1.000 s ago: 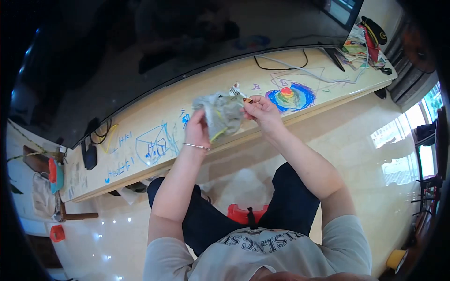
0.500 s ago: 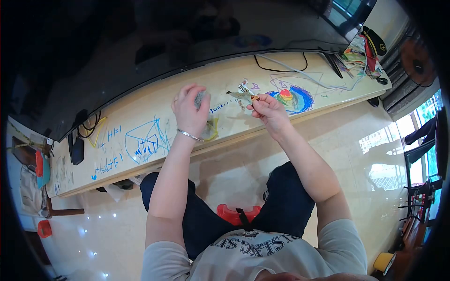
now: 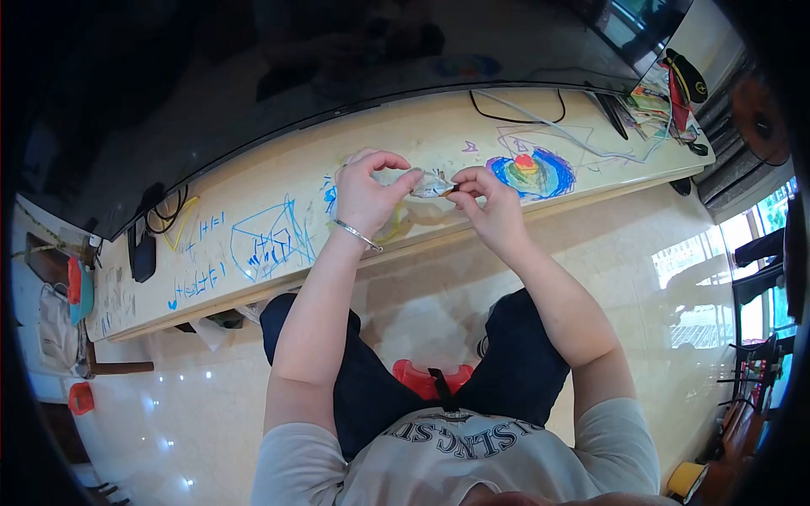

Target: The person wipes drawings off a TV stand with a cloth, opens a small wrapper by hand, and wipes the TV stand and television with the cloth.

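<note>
1. The right hand (image 3: 491, 202) is clamped on a small object with dark markings and an orange-brown end (image 3: 436, 187), pinching that end between thumb and fingertips above the counter (image 3: 405, 126).
2. The left hand (image 3: 371, 187), with a bracelet (image 3: 359, 235) at the wrist, has its thumb and index finger curled toward each other at the object's other end; whether they are clamped on it I cannot tell. Something greyish shows between them, too blurred to name.
3. At the far left stands a teal tub (image 3: 84, 305) with a red plastic item (image 3: 75, 280) at its rim; the tub's inside is hidden.
4. Below it, on the floor, sits a small red container (image 3: 81, 399), and near the tub a beige bag (image 3: 57, 333); their contents cannot be made out.
5. A round yellow container (image 3: 687, 479) is at the lower right, its contents unclear.
6. Half a second earlier, the left hand was well apart from the object; now its fingertips are right beside the object's end.
7. The object, which then slanted up from the right hand, now lies nearly level between both hands.
8. A second ago, a grey cloth hung spread from the left hand; that spread is gone.
</note>
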Tool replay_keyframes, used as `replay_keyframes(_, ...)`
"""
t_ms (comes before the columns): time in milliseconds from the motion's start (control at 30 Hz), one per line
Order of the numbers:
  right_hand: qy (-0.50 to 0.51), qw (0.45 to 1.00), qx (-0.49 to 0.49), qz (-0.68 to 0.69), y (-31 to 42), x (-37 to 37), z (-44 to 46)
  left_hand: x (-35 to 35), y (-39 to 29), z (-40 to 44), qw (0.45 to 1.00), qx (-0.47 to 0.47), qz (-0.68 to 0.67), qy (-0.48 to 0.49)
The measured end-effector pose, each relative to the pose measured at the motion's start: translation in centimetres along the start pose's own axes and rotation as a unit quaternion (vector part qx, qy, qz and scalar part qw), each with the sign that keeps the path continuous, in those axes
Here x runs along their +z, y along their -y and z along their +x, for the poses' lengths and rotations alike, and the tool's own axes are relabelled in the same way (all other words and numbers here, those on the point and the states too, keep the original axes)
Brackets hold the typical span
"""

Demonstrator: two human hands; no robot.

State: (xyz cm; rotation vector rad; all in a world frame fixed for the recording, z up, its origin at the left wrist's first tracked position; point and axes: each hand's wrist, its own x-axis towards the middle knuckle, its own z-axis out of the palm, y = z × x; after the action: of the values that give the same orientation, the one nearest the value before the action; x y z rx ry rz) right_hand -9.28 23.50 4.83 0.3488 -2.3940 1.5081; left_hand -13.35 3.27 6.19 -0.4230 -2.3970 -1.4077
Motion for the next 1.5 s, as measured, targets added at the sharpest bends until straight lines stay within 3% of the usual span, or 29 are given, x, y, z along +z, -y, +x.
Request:
replay_keyframes(167,-0.025,0.999,-0.03,-0.024,-0.3,-0.2,0.1,-0.3,-0.1,0.2,0.996,-0.082,0.008,0.041)
replay_keyframes(233,-0.036,0.999,-0.029,0.018,-0.5,-0.3,0.5,-0.2,0.0,0.1,0.999,-0.036,-0.02,0.02)
replay_keyframes(333,-0.006,0.985,0.103,0.14,-1.1,-0.6,1.1,0.0,-0.2,0.2,0.998,0.036,-0.045,0.017)
replay_keyframes(467,0.017,0.947,0.167,0.273,-1.8,-1.2,1.5,0.1,-0.1,0.2,0.993,0.095,-0.039,0.054)
replay_keyframes(733,0.086,0.872,0.274,0.397,-2.2,-2.5,1.8,0.9,-0.3,0.4,0.98,0.05,-0.163,0.105)
replay_keyframes(1267,0.104,0.878,0.28,0.375,-2.0,-3.0,1.9,1.3,0.1,0.3,0.974,-0.022,-0.195,0.113)
replay_keyframes(1500,0.136,0.854,0.274,0.421,-2.5,-3.7,2.0,0.8,0.4,0.5,0.93,-0.088,-0.328,0.142)
